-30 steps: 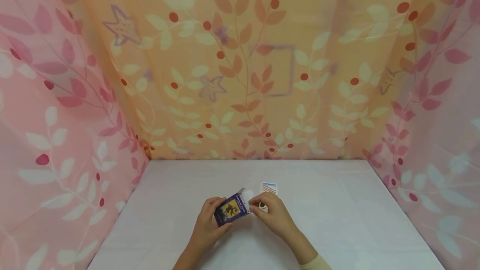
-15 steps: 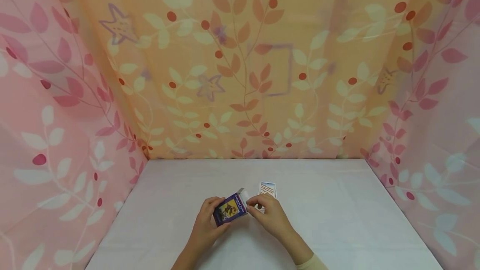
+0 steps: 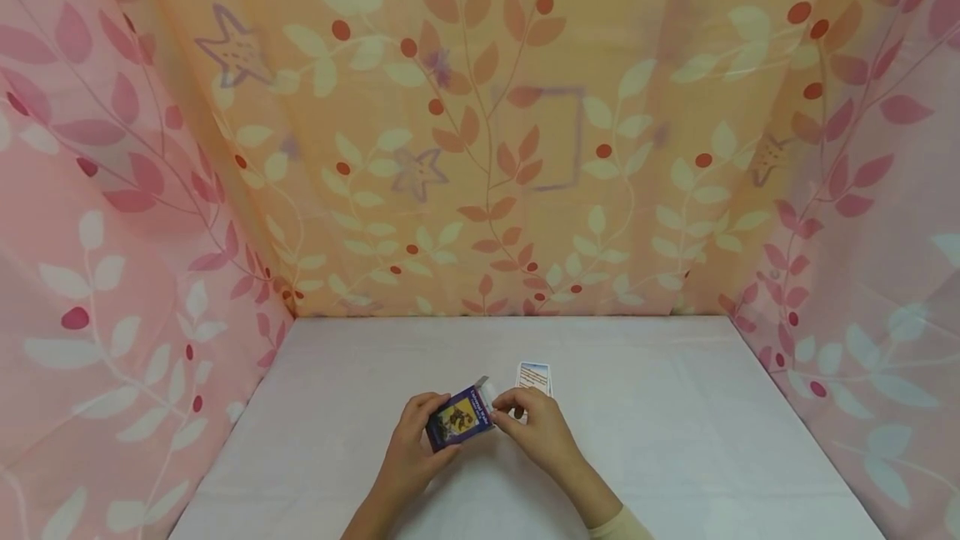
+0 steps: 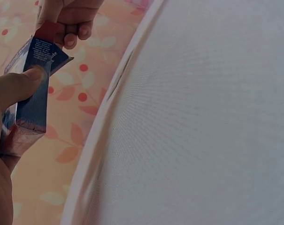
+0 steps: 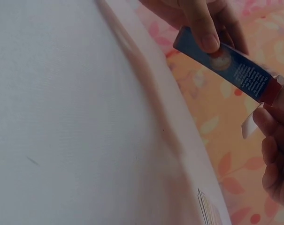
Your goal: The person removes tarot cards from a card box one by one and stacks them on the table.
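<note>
In the head view, my left hand (image 3: pixel 416 444) grips a small dark blue card box (image 3: pixel 459 421) tilted up to the right, its thumb along one narrow side. A yellow picture shows on the box's front. Its end lid stands raised at the upper right. At that end, my right hand (image 3: pixel 546 436) pinches the box's edge by a small side flap, red in the left wrist view (image 4: pixel 48 31). The inside of the box is hidden. Just beyond the right hand lies a stack of picture cards (image 3: pixel 535 375), partly covered by the fingers.
A white table (image 3: pixel 360 365) lies under both hands. Floral cloth (image 3: pixel 480 132) hangs behind it, with pink floral cloth (image 3: pixel 120 257) on either side. The edges of the stacked cards (image 5: pixel 208 208) show low in the right wrist view.
The right fingertips have moved slightly left and closer against the box's end, and less of the white inner flap shows. The left hand keeps its grip on the card box.
</note>
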Motion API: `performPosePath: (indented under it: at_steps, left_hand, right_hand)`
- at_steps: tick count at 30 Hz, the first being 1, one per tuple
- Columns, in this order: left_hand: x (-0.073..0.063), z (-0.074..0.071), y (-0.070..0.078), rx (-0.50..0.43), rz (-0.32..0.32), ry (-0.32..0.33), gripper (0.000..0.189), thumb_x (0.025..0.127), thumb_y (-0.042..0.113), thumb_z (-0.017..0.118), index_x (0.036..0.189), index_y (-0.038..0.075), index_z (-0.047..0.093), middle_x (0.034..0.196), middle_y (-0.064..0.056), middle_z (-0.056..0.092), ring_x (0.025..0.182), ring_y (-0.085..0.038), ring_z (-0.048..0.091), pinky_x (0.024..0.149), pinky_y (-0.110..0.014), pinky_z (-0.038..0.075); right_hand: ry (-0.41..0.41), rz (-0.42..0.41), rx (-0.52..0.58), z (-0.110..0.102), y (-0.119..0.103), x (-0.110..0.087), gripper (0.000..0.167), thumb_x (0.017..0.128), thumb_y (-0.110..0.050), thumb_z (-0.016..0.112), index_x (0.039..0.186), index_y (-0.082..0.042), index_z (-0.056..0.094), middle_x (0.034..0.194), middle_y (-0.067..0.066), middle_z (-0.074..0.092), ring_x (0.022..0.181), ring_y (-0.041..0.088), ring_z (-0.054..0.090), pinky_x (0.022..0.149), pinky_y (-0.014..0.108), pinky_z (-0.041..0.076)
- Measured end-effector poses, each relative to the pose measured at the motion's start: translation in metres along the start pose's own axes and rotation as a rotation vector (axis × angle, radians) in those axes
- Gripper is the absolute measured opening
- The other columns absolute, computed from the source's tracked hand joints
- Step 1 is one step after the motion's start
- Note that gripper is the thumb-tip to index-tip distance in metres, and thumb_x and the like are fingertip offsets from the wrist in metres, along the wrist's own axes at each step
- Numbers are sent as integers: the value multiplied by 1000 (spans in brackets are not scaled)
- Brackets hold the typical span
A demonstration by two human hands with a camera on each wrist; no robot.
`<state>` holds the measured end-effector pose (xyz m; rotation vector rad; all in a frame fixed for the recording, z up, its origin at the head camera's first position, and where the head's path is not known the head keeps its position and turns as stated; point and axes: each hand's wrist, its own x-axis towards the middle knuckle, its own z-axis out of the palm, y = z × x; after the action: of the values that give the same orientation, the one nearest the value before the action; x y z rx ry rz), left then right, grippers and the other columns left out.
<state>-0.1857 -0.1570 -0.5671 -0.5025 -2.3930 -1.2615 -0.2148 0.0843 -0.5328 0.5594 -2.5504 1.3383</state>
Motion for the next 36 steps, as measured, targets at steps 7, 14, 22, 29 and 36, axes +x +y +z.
performPosePath:
  at_steps: [7,14,22,29,36]
  left_hand:
    - [0,0,0,3,-6,-6,83,68,11,97,141,19,58,136,8,52,125,-12,56,108,-36,50]
    - [-1,-1,0,11,-5,-10,84,68,12,96,142,22,57,136,9,52,126,-12,55,108,-37,50]
    - [0,-1,3,-7,-29,-10,82,69,10,96,141,18,58,136,8,52,126,-13,55,107,-37,51]
    - [0,0,2,8,-38,-6,82,69,11,96,141,20,58,136,8,52,126,-11,55,107,-37,51]
    - [1,0,1,10,-5,5,82,68,10,96,140,13,59,135,6,53,124,-13,57,107,-38,51]
  right_hand:
    - [-4,33,6,1,-1,0,10,87,-25,83,93,-24,75,84,-18,68,76,3,57,67,22,51]
    - [-2,38,-8,0,-1,0,10,86,-25,83,92,-24,75,84,-18,69,75,2,57,66,21,51]
    - [8,26,-20,-3,0,1,11,86,-27,83,94,-23,75,85,-16,69,74,2,56,65,21,50]
    - [18,9,-9,-4,2,2,12,84,-21,84,93,-21,76,84,-15,70,74,2,57,64,22,51]
    - [34,9,-11,-4,0,1,14,83,-16,84,93,-22,76,81,-15,63,76,5,57,65,24,51]
